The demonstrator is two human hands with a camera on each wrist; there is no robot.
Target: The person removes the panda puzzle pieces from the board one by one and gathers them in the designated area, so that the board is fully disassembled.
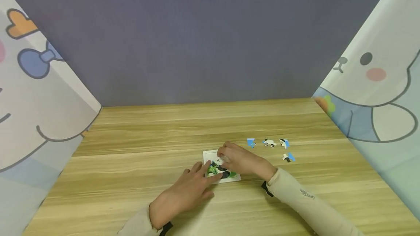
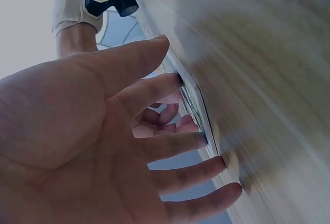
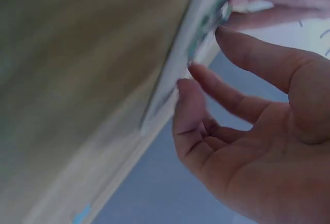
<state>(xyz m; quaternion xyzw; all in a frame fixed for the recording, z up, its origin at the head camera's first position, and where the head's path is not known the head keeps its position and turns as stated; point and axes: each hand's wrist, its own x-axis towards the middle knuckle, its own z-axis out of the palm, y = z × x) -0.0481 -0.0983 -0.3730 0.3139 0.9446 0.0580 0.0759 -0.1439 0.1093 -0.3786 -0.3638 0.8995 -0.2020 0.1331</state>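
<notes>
A small white-framed puzzle board with a panda-and-green-leaf picture lies on the wooden table, in front of me. My left hand spreads over its left and lower side; straight fingertips touch the frame and picture, as the left wrist view shows along the board edge. Over the upper right part, my right hand bends its fingers and thumb about a pale puzzle piece, mostly hidden by the fingers. In the right wrist view its fingertips are close to the board.
To the right of the board lie several loose pieces: a blue one, a black-and-white one, a white-and-blue one and another nearer one. A grey panel stands behind the table, with cartoon-printed side walls.
</notes>
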